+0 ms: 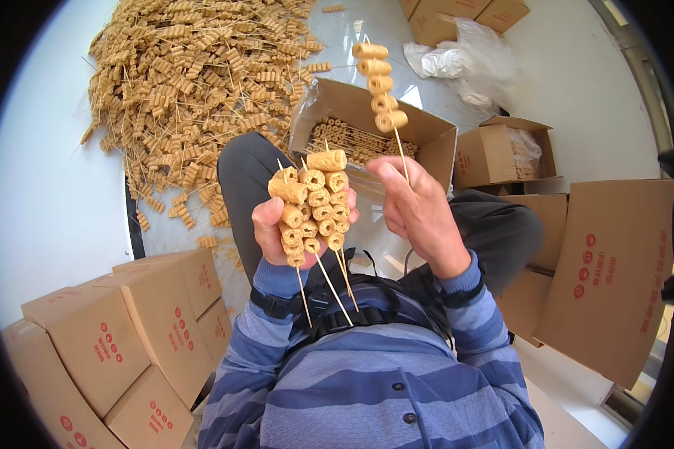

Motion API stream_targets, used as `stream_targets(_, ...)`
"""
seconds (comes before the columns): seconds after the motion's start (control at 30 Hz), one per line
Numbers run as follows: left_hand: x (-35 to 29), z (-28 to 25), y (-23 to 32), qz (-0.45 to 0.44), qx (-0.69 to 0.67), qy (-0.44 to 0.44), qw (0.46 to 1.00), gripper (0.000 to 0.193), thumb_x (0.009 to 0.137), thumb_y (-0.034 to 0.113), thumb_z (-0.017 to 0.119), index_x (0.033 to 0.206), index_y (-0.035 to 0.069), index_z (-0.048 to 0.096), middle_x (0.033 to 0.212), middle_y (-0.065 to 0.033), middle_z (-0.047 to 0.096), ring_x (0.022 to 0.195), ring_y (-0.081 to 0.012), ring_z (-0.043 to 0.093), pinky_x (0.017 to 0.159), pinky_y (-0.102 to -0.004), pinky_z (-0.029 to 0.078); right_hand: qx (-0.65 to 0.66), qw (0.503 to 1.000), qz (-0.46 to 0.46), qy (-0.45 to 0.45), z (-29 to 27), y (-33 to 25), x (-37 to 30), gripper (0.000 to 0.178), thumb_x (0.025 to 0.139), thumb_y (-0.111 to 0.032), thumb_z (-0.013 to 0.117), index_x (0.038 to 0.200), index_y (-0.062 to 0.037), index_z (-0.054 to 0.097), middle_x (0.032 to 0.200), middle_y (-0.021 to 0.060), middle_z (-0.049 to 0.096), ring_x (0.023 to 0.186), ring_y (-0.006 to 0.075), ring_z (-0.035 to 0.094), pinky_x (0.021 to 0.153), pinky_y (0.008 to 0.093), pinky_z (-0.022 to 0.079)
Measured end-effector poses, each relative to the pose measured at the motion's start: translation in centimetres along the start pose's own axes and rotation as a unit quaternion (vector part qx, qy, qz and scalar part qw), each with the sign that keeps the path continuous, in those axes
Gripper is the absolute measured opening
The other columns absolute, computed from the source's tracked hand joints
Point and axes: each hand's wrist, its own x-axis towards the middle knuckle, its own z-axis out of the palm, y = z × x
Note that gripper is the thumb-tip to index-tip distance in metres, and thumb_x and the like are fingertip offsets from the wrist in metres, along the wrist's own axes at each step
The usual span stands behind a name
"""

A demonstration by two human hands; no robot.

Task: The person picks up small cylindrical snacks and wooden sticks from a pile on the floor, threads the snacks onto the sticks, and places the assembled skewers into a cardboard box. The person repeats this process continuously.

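My left hand [267, 228] is closed round a bundle of several skewers [318, 198] threaded with golden, hollow tofu-like rolls. Their bare sticks point down toward my lap. To the right, my right hand [419, 209] pinches the stick of a single skewer [382, 86] between thumb and fingers and holds it upright, its rolls at the top. Beyond both hands stands an open cardboard box [436, 135], where rows of the same skewers [359, 142] lie. A clear plastic liner shows at the box's left rim.
A large heap of skewers [195, 82] covers the floor at the far left. Closed cartons [90, 329] are stacked at the near left. On the right are an open carton [494, 156] and a tall carton [614, 277]. White plastic sheeting [464, 60] lies at the back.
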Motion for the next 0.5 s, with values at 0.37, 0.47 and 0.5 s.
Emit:
stream_targets(0.37,-0.2,0.6,-0.6,0.015,0.119,0.075,0.990,0.088,0.081,0.053,0.063,0.144,-0.005,0.040,0.128,-0.0229,0.059,0.112,-0.0361,0.062,0.095,-0.0463,0.052,0.008,0.999,0.020,-0.036,1.6,-1.6,1.2,0.022,0.101,-0.028,0.064,0.102,-0.0069,0.058,0.066,-0.0087,0.044,0.047,0.0005,0.033,0.042,0.0204,0.026)
stream_targets(0.47,-0.3,0.5,-0.6,0.004,0.109,0.060,0.992,0.088,0.081,0.051,0.064,0.144,-0.005,0.039,0.130,-0.0225,0.058,0.114,-0.0365,0.061,0.097,-0.0464,0.051,-0.005,0.999,0.020,-0.030,1.5,-1.3,1.2,0.022,0.102,-0.028,0.063,0.103,-0.0067,0.058,0.065,-0.0081,0.044,0.047,0.0010,0.034,0.042,0.0205,0.027)
stream_targets(0.5,-0.3,0.4,-0.4,0.003,0.114,0.059,0.992,0.087,0.082,0.051,0.064,0.144,-0.005,0.039,0.130,-0.0223,0.058,0.113,-0.0364,0.061,0.097,-0.0466,0.051,-0.007,0.999,0.021,-0.028,1.4,-1.3,1.2,0.022,0.103,-0.029,0.061,0.102,-0.0065,0.058,0.064,-0.0076,0.043,0.047,0.0012,0.034,0.042,0.0206,0.027)
